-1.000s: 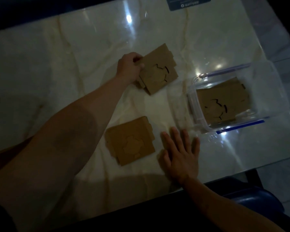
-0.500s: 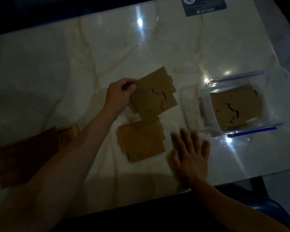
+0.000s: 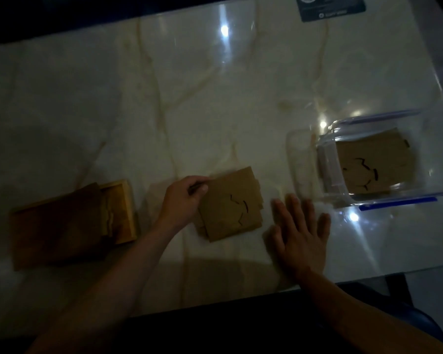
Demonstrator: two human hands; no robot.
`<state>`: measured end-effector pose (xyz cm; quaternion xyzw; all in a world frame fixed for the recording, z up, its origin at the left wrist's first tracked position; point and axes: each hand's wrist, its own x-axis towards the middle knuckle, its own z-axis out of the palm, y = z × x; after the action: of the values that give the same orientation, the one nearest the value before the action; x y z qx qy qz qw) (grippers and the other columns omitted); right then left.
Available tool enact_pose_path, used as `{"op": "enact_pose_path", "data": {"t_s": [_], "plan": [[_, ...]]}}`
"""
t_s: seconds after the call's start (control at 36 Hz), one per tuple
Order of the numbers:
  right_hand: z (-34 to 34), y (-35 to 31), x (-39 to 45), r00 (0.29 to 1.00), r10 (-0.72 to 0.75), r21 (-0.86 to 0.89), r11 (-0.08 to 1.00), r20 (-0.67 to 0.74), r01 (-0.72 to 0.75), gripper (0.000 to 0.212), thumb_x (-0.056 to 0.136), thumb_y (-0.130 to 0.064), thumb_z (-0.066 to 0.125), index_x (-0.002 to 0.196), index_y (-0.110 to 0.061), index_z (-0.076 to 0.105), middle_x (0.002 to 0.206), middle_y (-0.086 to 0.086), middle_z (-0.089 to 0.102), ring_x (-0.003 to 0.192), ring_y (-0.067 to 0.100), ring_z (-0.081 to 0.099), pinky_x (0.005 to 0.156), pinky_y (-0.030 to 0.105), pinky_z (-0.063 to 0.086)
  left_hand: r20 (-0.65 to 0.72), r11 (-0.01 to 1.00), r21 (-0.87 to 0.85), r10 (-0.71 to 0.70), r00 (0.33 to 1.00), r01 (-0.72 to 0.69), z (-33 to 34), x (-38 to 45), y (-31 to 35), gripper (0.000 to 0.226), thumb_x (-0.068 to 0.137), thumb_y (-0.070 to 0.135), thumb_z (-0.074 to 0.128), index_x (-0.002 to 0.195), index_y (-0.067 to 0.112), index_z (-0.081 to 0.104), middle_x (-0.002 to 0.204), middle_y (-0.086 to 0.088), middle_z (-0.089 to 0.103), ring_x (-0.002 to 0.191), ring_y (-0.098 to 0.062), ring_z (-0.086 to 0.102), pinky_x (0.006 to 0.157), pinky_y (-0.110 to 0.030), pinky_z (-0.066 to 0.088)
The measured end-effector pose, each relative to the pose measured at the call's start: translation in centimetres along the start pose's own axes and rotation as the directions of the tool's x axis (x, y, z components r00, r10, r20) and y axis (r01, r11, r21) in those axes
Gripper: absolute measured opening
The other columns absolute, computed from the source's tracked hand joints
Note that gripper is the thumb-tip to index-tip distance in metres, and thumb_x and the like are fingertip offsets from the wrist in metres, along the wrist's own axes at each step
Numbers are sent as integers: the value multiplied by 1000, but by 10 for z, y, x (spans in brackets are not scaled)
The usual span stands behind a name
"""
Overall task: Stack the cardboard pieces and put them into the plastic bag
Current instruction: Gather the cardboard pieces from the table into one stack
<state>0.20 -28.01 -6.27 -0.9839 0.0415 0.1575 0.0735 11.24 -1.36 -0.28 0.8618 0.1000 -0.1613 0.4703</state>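
My left hand (image 3: pixel 183 200) grips the left edge of a brown cardboard piece (image 3: pixel 232 203) with dark cut slits. That piece now lies on top of a second cardboard piece, whose edges peek out below at the lower left (image 3: pixel 201 229). My right hand (image 3: pixel 301 232) rests flat and open on the table just right of the stack, holding nothing. To the right lies a clear plastic bag (image 3: pixel 302 159) with blue zip strips, its mouth facing left. Inside the bag lies another cardboard piece (image 3: pixel 374 164).
A wooden box (image 3: pixel 123 208) with brown cardboard sheets (image 3: pixel 56 226) over it sits at the left of the pale marble table (image 3: pixel 189 98). A dark card (image 3: pixel 330 6) lies at the far edge. The table's near edge runs just below my hands.
My left hand carried the slit cardboard piece toward me and set it down over the second piece. The right hand stayed flat on the table. The view shifted, revealing the wooden box.
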Motion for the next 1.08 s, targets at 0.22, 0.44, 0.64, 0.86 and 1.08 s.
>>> {"op": "enact_pose_path", "data": {"t_s": [0.22,0.44,0.64,0.86,1.08], "plan": [[2,0,1,1000,8,0,1000,-7,-8,63,95,-56,26,153,-47,4,165,-12,-1,151,19,-6,118,51,-6,-3,950,250,191,982,-184,9,-4,-11,20,85,16,69,105,15,73,93,-3,65,87,-18,63,78,-25,47],[-1,-2,0,1000,12,-2,1000,-25,-12,63,94,-55,26,153,-46,5,165,-9,5,151,20,-3,118,50,-6,-37,788,503,429,903,-354,16,-11,-19,21,88,20,65,107,11,70,96,-6,65,90,-25,61,72,-32,52],[1,-1,1,1000,0,-16,1000,-21,0,63,95,-56,23,154,-45,3,165,-9,-2,151,18,-10,118,50,-8,17,594,669,589,808,-447,22,-9,-36,22,92,26,59,108,12,64,98,-8,59,85,-26,56,69,-38,53],[1,-1,0,1000,4,5,1000,-16,-4,62,95,-55,25,153,-47,3,165,-10,0,151,19,-8,117,54,-3,-26,606,684,577,816,-406,23,-7,-41,21,91,33,57,103,17,64,100,-5,53,86,-24,50,71,-38,49],[1,0,1,1000,-7,-5,1000,-7,7,62,95,-56,23,154,-45,7,165,-9,5,152,21,-3,118,52,-7,-190,882,451,245,951,-137,16,-24,-31,34,95,40,50,114,14,62,112,-9,56,101,-28,55,83,-41,49]]}}
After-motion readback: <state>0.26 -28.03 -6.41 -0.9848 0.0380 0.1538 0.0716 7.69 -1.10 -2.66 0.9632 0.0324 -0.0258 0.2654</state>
